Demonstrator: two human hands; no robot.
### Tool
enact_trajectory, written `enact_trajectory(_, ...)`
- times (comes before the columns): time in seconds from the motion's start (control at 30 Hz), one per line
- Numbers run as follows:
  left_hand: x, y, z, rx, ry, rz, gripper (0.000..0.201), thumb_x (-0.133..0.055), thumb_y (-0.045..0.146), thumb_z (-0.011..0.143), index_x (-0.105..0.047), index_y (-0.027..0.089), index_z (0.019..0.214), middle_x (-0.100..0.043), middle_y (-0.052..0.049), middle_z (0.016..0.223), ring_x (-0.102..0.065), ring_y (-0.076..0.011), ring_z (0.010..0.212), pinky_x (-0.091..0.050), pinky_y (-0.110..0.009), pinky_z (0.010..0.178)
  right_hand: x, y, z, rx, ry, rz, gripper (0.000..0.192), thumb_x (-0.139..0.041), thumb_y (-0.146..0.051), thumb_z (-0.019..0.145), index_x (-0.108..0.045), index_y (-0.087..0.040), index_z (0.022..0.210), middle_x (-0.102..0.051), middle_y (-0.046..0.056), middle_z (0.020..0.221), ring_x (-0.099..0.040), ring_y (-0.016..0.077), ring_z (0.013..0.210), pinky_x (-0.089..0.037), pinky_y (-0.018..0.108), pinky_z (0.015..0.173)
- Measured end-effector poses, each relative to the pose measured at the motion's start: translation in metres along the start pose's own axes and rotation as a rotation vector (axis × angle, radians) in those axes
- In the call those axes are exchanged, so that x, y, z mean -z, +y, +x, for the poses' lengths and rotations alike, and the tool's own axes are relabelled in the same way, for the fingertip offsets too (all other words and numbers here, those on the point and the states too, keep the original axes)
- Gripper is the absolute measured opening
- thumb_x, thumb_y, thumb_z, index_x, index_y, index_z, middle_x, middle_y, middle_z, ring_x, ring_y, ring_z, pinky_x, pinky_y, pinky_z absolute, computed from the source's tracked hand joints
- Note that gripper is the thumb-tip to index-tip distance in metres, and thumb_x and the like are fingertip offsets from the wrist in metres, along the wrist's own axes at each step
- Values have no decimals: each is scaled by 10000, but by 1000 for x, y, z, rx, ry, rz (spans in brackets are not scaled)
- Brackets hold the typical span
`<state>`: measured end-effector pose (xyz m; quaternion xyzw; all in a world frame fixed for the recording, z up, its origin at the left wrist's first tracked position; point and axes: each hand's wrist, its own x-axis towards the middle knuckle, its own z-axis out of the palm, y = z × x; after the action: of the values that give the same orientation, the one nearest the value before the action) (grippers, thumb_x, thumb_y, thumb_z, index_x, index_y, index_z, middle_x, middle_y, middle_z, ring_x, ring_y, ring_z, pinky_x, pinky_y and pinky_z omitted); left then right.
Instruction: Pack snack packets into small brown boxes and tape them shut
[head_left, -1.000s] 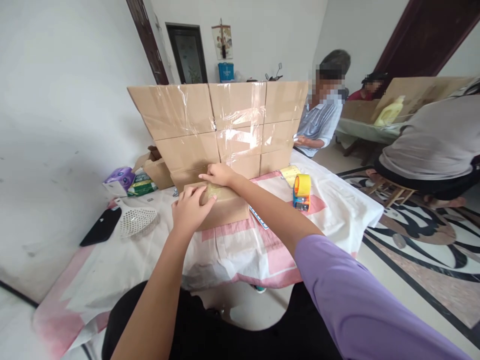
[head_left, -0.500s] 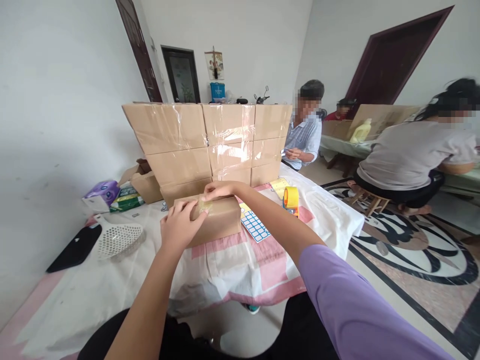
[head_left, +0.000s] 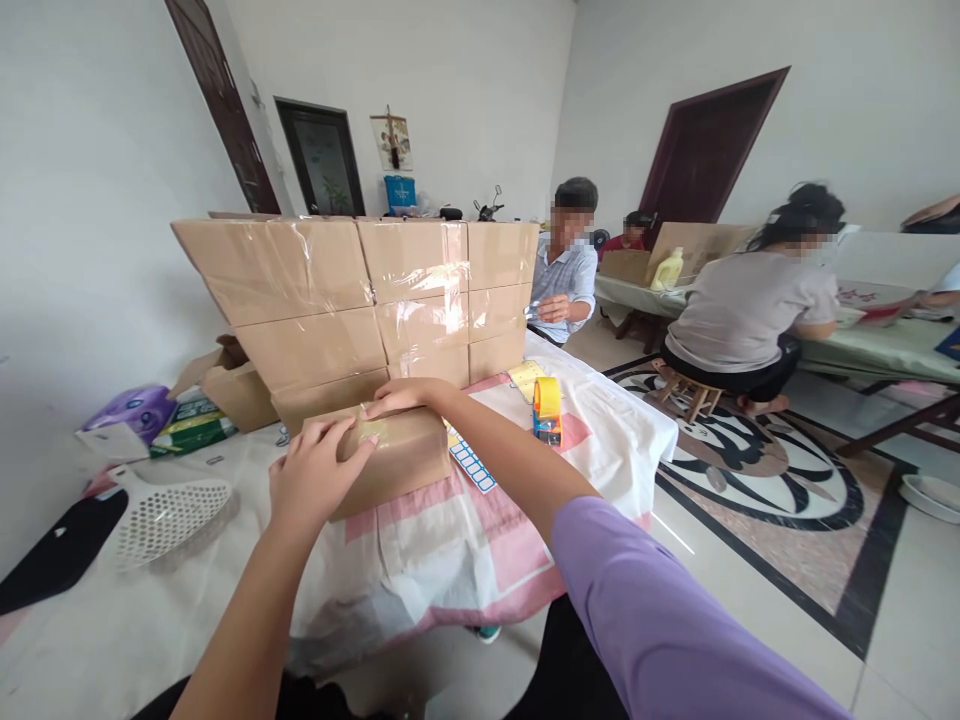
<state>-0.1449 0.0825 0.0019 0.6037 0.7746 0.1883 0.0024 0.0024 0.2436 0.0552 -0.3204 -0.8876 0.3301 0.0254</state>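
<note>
I log the near carton (head_left: pixel 409 462) on the table (head_left: pixel 615 420), tape (head_left: pixel 375 430) on its top; smoothing seems left. Left hand (head_left: pixel 311 475) spread on it, unclenched; right hand (head_left: pixel 409 395): grasp, cannot tell.

Right sleeve (head_left: pixel 652 600): plain light purple, smooth and matt, roomy in cut, ending near the elbow in an even edge; soft creases run along it, with deeper purple in the shaded folds.
Right forearm (head_left: pixel 506 450): bare from the sleeve's edge down to the wrist, slender.
Left forearm (head_left: pixel 244 600): bare along its visible length; the upper arm is out of view.
Left hand (head_left: pixel 315 465): bare, with slim fingers (head_left: pixel 339 428).
Right hand (head_left: pixel 405 394): bare, partly turned out of sight.
Lower clothing (head_left: pixel 570 665): black, with detail lost in the darkness.
</note>
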Motion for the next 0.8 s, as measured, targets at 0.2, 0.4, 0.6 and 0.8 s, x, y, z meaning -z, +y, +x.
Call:
enact_trajectory(0.2,-4,-1,0,-73,47,26,602,-322,610,977,-457,418,1531,-517,-122,1496,-463,-382,1390,-292,-695,1131,0,-6,-1,-10,-2,-52,383,-742,-570,833,-717,-189,856,-757,60,1048,-700,239,900,-489,283,667)
enact_trajectory(0.4,-13,-3,1,-226,114,23,524,-285,501,1005,-628,380,1382,-554,-54,1509,-506,-336,1377,-135,-686,1222,-4,8,18,11,41,-39,330,-742,-514,847,-729,-188,799,-764,50,1012,-694,229,893,-501,280,700)
enact_trajectory(0.6,-23,-11,4,-371,264,-27,484,-273,492,985,-694,406,1209,-650,59,1399,-596,-239,1315,-146,-556,1264,-6,10,24,-46,62,-3,365,-745,-556,846,-742,-194,798,-774,30,1013,-697,233,933,-513,280,723)
enact_trajectory(0.8,-28,-21,5,-483,273,-94,492,-345,675,889,-583,475,1270,-575,152,1445,-598,-246,1309,-290,-493,1209,-8,3,16,-73,79,11,350,-789,-568,806,-717,-245,691,-768,-74,851,-706,212,959,-536,248,733)
